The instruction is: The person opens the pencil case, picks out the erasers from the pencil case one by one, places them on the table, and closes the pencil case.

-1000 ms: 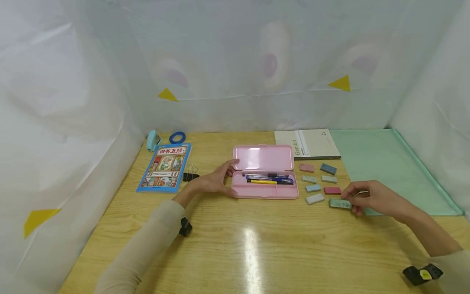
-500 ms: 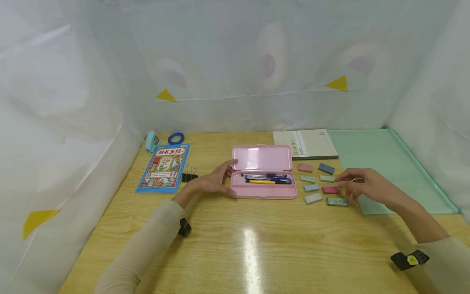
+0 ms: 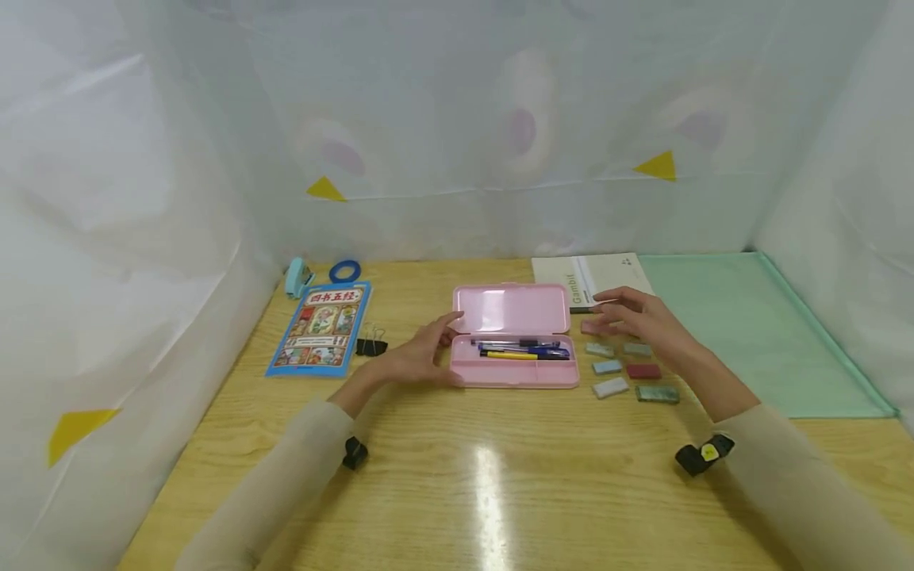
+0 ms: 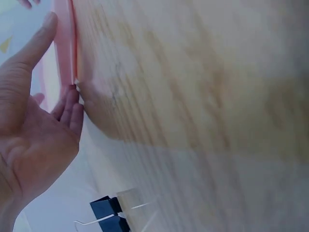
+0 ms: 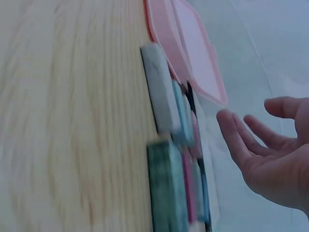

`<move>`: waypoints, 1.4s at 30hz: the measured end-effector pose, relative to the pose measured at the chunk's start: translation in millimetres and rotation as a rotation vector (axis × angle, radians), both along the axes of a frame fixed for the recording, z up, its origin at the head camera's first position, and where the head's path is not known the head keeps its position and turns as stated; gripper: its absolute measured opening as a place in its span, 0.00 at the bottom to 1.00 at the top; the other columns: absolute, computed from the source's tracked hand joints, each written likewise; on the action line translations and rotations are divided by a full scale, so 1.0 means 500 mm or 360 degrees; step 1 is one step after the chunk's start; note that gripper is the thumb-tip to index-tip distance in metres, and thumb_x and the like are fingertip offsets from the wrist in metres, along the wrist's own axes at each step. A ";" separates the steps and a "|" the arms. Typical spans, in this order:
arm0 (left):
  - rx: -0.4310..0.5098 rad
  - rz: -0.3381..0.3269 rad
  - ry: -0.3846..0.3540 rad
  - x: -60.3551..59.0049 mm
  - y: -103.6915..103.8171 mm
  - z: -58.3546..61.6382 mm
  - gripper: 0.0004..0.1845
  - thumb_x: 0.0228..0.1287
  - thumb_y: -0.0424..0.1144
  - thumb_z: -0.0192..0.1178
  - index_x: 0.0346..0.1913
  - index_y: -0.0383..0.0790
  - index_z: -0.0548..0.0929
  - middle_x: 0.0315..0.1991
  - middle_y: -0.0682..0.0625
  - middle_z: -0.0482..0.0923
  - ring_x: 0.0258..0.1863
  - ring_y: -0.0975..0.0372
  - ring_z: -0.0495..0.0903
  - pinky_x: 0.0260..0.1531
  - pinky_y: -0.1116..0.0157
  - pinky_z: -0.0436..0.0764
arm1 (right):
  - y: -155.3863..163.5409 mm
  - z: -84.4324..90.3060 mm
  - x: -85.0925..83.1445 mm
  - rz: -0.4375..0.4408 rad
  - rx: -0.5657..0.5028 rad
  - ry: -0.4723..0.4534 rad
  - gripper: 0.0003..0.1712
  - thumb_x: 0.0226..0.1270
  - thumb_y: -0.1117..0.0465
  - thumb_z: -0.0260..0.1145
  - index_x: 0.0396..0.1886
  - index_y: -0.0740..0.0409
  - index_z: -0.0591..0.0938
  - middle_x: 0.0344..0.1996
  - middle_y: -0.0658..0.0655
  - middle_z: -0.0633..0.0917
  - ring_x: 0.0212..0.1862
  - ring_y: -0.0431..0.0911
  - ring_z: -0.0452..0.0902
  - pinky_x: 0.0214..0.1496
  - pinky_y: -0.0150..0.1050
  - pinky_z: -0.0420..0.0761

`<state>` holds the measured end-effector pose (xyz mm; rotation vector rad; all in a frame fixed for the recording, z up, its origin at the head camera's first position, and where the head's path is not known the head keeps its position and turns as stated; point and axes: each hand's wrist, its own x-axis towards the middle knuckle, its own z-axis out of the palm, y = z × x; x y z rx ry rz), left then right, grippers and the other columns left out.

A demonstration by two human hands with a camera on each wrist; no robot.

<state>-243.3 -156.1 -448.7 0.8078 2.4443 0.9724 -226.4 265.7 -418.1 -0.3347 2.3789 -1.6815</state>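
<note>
Both hands (image 3: 421, 357) w/ fingers relaxed

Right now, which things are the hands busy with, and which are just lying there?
Busy with:
left hand touching the open pink pencil case
pens inside it
right hand open over the erasers

Just lying there:
picture book
binder clip
tape roll
notebook
green mat

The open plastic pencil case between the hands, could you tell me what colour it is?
The plastic pencil case is pale pink, clearest in the head view.
</note>
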 end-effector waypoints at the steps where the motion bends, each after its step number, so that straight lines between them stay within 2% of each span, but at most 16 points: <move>1: -0.0018 0.0012 0.0022 0.004 0.002 0.002 0.63 0.58 0.49 0.78 0.84 0.51 0.41 0.68 0.44 0.69 0.69 0.53 0.66 0.75 0.51 0.58 | -0.011 -0.002 -0.007 -0.0009 -0.0037 -0.0035 0.32 0.85 0.50 0.54 0.75 0.69 0.66 0.64 0.70 0.78 0.54 0.45 0.86 0.57 0.39 0.83; 4: -0.0032 0.0066 0.0062 0.017 0.010 0.013 0.64 0.58 0.49 0.79 0.84 0.50 0.41 0.70 0.42 0.71 0.71 0.49 0.64 0.76 0.46 0.57 | -0.044 -0.009 -0.022 -0.0065 -0.0161 -0.0145 0.35 0.86 0.50 0.51 0.79 0.68 0.59 0.71 0.73 0.69 0.57 0.45 0.83 0.61 0.41 0.82; 5: -0.0032 0.0083 0.0077 0.020 0.013 0.014 0.64 0.56 0.49 0.80 0.84 0.49 0.42 0.71 0.42 0.71 0.71 0.48 0.64 0.75 0.45 0.57 | -0.055 -0.009 -0.026 -0.0096 -0.0177 -0.0175 0.36 0.86 0.49 0.50 0.80 0.67 0.57 0.73 0.73 0.67 0.61 0.47 0.81 0.62 0.42 0.81; 9: -0.0109 0.0109 0.0203 0.033 0.020 0.015 0.60 0.51 0.51 0.82 0.81 0.41 0.55 0.74 0.42 0.68 0.73 0.48 0.61 0.75 0.46 0.59 | -0.090 -0.012 -0.048 -0.0215 -0.0246 -0.0332 0.38 0.86 0.46 0.46 0.84 0.59 0.51 0.79 0.69 0.60 0.75 0.58 0.65 0.72 0.48 0.71; 11: -0.0151 0.0097 0.0264 0.037 0.019 0.011 0.56 0.49 0.51 0.83 0.78 0.37 0.63 0.74 0.40 0.65 0.73 0.47 0.60 0.75 0.46 0.59 | -0.106 -0.017 -0.063 -0.0240 -0.0290 -0.0396 0.39 0.85 0.45 0.45 0.85 0.58 0.50 0.80 0.68 0.59 0.79 0.59 0.57 0.75 0.50 0.66; 14: -0.0199 0.0083 0.0297 0.037 0.017 0.006 0.52 0.50 0.52 0.82 0.75 0.36 0.69 0.75 0.39 0.62 0.74 0.46 0.57 0.75 0.45 0.59 | -0.126 -0.027 -0.078 -0.0241 -0.0428 -0.0433 0.40 0.85 0.45 0.42 0.84 0.62 0.47 0.79 0.71 0.58 0.77 0.56 0.58 0.76 0.47 0.62; 17: -0.0174 0.0073 0.0302 0.034 0.014 -0.001 0.48 0.51 0.50 0.82 0.72 0.36 0.71 0.74 0.40 0.62 0.73 0.46 0.58 0.74 0.45 0.60 | -0.137 -0.034 -0.082 -0.0272 -0.0584 -0.0438 0.39 0.86 0.46 0.41 0.83 0.63 0.48 0.78 0.70 0.60 0.72 0.51 0.64 0.76 0.41 0.64; 22: -0.0178 0.0059 0.0300 0.031 0.008 -0.008 0.48 0.52 0.53 0.80 0.72 0.38 0.71 0.75 0.41 0.61 0.74 0.47 0.57 0.74 0.45 0.59 | -0.133 -0.036 -0.077 -0.0266 -0.0883 -0.0400 0.33 0.86 0.43 0.43 0.75 0.61 0.65 0.66 0.60 0.75 0.61 0.45 0.73 0.62 0.34 0.75; 24: -0.0174 0.0062 0.0292 0.030 0.005 -0.008 0.48 0.53 0.54 0.80 0.72 0.37 0.70 0.75 0.41 0.61 0.74 0.46 0.57 0.74 0.44 0.59 | -0.129 -0.034 -0.074 -0.0201 -0.0977 -0.0350 0.30 0.86 0.43 0.44 0.69 0.61 0.72 0.58 0.56 0.79 0.58 0.45 0.75 0.58 0.35 0.77; 26: -0.0182 0.0063 0.0279 0.031 0.003 -0.008 0.48 0.54 0.55 0.79 0.73 0.38 0.68 0.76 0.41 0.59 0.75 0.46 0.56 0.75 0.44 0.57 | -0.124 -0.031 -0.071 -0.0116 -0.0983 -0.0289 0.29 0.87 0.44 0.43 0.65 0.60 0.77 0.55 0.53 0.81 0.56 0.45 0.77 0.57 0.35 0.78; 28: -0.0185 0.0062 0.0262 0.031 0.000 -0.007 0.49 0.55 0.56 0.78 0.74 0.39 0.67 0.76 0.41 0.59 0.76 0.46 0.55 0.75 0.43 0.56 | -0.118 -0.028 -0.066 -0.0029 -0.0945 -0.0248 0.29 0.87 0.45 0.43 0.64 0.60 0.80 0.54 0.51 0.83 0.55 0.46 0.77 0.58 0.38 0.78; 30: -0.0188 0.0051 0.0245 0.030 0.000 -0.006 0.49 0.56 0.56 0.78 0.74 0.39 0.66 0.76 0.41 0.58 0.76 0.46 0.55 0.76 0.43 0.55 | -0.111 -0.027 -0.059 0.0066 -0.0833 -0.0208 0.30 0.88 0.45 0.42 0.64 0.58 0.82 0.54 0.50 0.83 0.56 0.46 0.78 0.61 0.41 0.75; 33: -0.0209 0.0042 0.0222 0.030 0.000 -0.004 0.52 0.56 0.57 0.77 0.76 0.38 0.63 0.77 0.40 0.58 0.76 0.45 0.55 0.76 0.43 0.53 | -0.099 -0.025 -0.044 0.0244 -0.0585 -0.0118 0.32 0.88 0.46 0.38 0.65 0.58 0.83 0.55 0.51 0.85 0.58 0.47 0.79 0.66 0.47 0.69; 36: -0.0230 0.0041 0.0198 0.028 0.000 -0.003 0.55 0.57 0.57 0.77 0.79 0.37 0.58 0.78 0.38 0.56 0.77 0.44 0.53 0.77 0.43 0.52 | -0.090 -0.020 -0.023 0.0433 -0.0282 0.0050 0.33 0.89 0.46 0.36 0.65 0.57 0.84 0.60 0.52 0.85 0.66 0.46 0.77 0.72 0.48 0.64; 39: -0.0244 0.0035 0.0187 0.026 -0.001 -0.001 0.56 0.57 0.57 0.77 0.79 0.38 0.56 0.78 0.38 0.55 0.77 0.43 0.53 0.76 0.42 0.53 | -0.097 -0.016 0.000 0.0583 -0.0026 0.0188 0.29 0.89 0.48 0.41 0.63 0.52 0.86 0.65 0.52 0.83 0.72 0.47 0.72 0.74 0.46 0.64; 42: -0.0243 0.0019 0.0187 0.025 -0.001 0.000 0.53 0.57 0.55 0.78 0.77 0.40 0.58 0.76 0.39 0.57 0.75 0.44 0.54 0.75 0.43 0.54 | -0.120 -0.017 0.018 0.0677 0.0222 0.0333 0.21 0.87 0.51 0.50 0.61 0.45 0.87 0.67 0.49 0.82 0.74 0.49 0.69 0.73 0.51 0.69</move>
